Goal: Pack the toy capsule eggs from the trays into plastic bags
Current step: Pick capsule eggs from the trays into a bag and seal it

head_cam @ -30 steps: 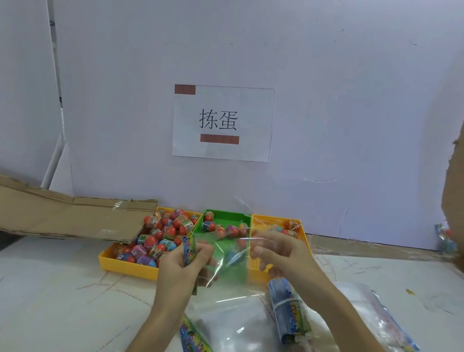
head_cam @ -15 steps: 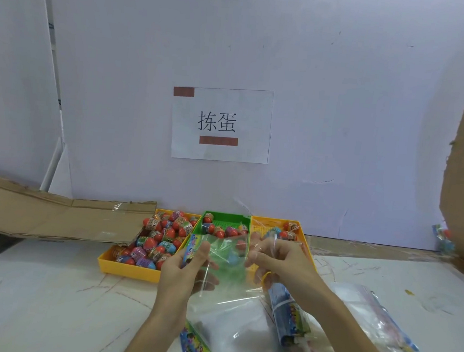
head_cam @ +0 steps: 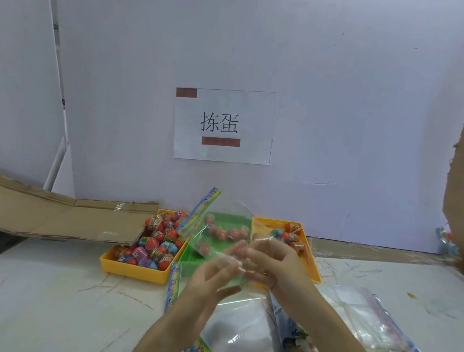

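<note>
Clear bag (head_cam: 221, 220) is held up between both grips: left grip (head_cam: 210, 279) and right grip (head_cam: 272, 263) each pinch its edge. Eggs (head_cam: 155, 242) lie in trays (head_cam: 133, 269) just beyond them, on the worktop (head_cam: 46, 300).

Capsule eggs (head_cam: 157, 242) crowd the left yellow tray (head_cam: 132, 271); a clear bag (head_cam: 222, 222), raised, overlaps the green tray (head_cam: 188, 260).

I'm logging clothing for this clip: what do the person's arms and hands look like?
The left forearm and right forearm are bare, no sleeves in view. The left hand and right hand wear no gloves; I see no watch, bracelet or ring.
</note>
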Demonstrator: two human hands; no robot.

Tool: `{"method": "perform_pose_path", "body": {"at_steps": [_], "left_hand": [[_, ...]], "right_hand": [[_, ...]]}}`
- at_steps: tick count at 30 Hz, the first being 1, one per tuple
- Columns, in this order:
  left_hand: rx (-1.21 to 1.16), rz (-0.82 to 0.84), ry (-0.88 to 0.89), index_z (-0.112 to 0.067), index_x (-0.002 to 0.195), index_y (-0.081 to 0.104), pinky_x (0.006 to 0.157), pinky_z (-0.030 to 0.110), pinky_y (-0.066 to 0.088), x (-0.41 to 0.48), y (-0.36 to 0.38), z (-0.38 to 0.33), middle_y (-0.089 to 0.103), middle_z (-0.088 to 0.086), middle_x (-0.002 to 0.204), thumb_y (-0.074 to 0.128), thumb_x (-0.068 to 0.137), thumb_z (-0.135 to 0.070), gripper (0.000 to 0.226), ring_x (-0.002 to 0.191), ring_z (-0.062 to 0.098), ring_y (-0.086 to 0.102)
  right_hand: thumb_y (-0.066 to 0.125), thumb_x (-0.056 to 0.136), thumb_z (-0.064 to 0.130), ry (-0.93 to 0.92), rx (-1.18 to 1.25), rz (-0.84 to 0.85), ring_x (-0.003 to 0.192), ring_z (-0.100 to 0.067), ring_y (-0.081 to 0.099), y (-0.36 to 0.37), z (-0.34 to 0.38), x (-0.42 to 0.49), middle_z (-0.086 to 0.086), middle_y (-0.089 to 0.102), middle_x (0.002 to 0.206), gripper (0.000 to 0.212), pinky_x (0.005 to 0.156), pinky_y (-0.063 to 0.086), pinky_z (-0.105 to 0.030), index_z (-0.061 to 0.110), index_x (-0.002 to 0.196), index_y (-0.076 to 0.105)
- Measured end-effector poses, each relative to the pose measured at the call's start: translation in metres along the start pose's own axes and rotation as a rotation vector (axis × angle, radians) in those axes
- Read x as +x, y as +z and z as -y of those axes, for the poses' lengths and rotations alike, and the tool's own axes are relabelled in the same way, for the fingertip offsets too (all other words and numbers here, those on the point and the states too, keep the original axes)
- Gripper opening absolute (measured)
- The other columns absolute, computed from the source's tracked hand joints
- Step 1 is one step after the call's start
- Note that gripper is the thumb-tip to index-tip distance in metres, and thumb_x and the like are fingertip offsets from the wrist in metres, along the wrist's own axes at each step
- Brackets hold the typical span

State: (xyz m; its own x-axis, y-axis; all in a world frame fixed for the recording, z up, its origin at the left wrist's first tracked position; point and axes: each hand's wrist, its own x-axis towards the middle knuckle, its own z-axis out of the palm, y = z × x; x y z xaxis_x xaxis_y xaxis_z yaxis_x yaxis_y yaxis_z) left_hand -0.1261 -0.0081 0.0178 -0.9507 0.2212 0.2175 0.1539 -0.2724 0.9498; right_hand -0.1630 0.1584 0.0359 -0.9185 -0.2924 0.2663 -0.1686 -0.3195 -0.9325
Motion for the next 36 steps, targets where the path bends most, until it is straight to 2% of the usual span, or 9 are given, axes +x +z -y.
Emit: {"method": "perform_pose_path", "body": {"at_steps": [3,7,11,14,17,20,26,32,36], "left_hand": [[-0.066,-0.127,0.051,-0.028,0.117,0.077,0.087,0.029,0.058,0.003,-0.004,0.002,0.074,0.005,0.124,0.07,0.089,-0.035,0.029,0.116,0.021,0.069],[-0.162,-0.255,0.052,-0.007,0.107,0.079,0.097,0.041,0.057,0.007,-0.009,0.003,0.075,0.016,0.115,0.069,0.083,-0.024,0.031,0.106,0.027,0.072],[-0.162,-0.317,0.078,-0.009,0.09,0.082,0.07,0.027,0.06,0.008,-0.009,0.007,0.077,0.016,0.091,0.068,0.081,-0.024,0.023,0.081,0.019,0.074],[-0.245,-0.456,0.088,-0.007,0.092,0.08,0.061,0.026,0.06,0.009,-0.015,0.007,0.074,0.01,0.076,0.069,0.079,-0.025,0.024,0.068,0.015,0.071],[-0.274,-0.574,0.08,-0.01,0.103,0.076,0.073,0.035,0.062,0.011,-0.025,0.009,0.079,0.012,0.092,0.068,0.089,-0.023,0.021,0.082,0.022,0.076],[-0.303,-0.651,0.069,-0.012,0.119,0.071,0.086,0.041,0.058,0.01,-0.029,0.008,0.079,0.012,0.103,0.066,0.095,-0.022,0.026,0.096,0.028,0.076],[-0.329,-0.702,0.085,-0.011,0.114,0.073,0.057,0.023,0.06,0.008,-0.031,0.005,0.08,0.008,0.093,0.065,0.095,-0.027,0.026,0.074,0.016,0.077],[-0.346,-0.721,0.065,-0.013,0.119,0.073,0.059,0.025,0.061,0.01,-0.033,0.006,0.08,0.007,0.1,0.065,0.095,-0.03,0.03,0.083,0.019,0.078],[-0.356,-0.723,0.067,-0.011,0.113,0.074,0.054,0.025,0.06,0.01,-0.033,0.005,0.08,0.005,0.091,0.067,0.093,-0.028,0.027,0.068,0.016,0.076]], "right_hand": [[0.084,0.077,0.021,0.004,-0.155,-0.003,0.075,-0.028,0.075,0.006,-0.007,-0.002,-0.019,0.076,0.089,0.018,0.065,0.061,-0.032,0.008,0.084,0.073],[0.084,0.076,0.03,0.07,-0.212,0.023,0.078,-0.033,0.076,0.007,-0.009,-0.003,-0.02,0.076,0.09,0.039,0.067,0.062,-0.035,-0.003,0.09,0.069],[0.081,0.081,0.034,0.046,-0.32,0.03,0.083,-0.029,0.076,0.01,-0.005,-0.004,-0.014,0.077,0.094,0.031,0.075,0.062,-0.036,0.006,0.092,0.075],[0.076,0.086,0.033,0.001,-0.417,-0.035,0.088,-0.023,0.075,0.008,0.0,0.0,-0.006,0.077,0.095,0.025,0.081,0.06,-0.037,0.013,0.099,0.075],[0.068,0.095,0.017,-0.045,-0.468,-0.213,0.081,-0.019,0.074,-0.007,0.004,0.007,-0.003,0.077,0.089,0.006,0.076,0.059,-0.036,0.016,0.098,0.073],[0.067,0.095,0.013,-0.028,-0.649,-0.29,0.072,-0.013,0.072,-0.023,0.008,0.018,0.002,0.076,0.081,0.01,0.069,0.058,-0.034,0.021,0.093,0.072],[0.068,0.092,0.021,-0.034,-1.131,-0.212,0.084,-0.007,0.064,-0.034,-0.001,0.07,0.011,0.069,0.091,0.015,0.062,0.045,-0.019,0.026,0.107,0.07],[0.06,0.087,0.002,0.105,-1.524,0.214,0.1,-0.019,0.062,-0.022,-0.022,0.115,-0.001,0.068,0.117,0.043,0.083,0.056,-0.035,0.018,0.127,0.067],[0.063,0.092,0.008,0.077,-1.57,0.159,0.098,-0.023,0.065,-0.025,-0.03,0.118,-0.005,0.071,0.113,0.026,0.086,0.057,-0.042,0.014,0.115,0.072]]}}
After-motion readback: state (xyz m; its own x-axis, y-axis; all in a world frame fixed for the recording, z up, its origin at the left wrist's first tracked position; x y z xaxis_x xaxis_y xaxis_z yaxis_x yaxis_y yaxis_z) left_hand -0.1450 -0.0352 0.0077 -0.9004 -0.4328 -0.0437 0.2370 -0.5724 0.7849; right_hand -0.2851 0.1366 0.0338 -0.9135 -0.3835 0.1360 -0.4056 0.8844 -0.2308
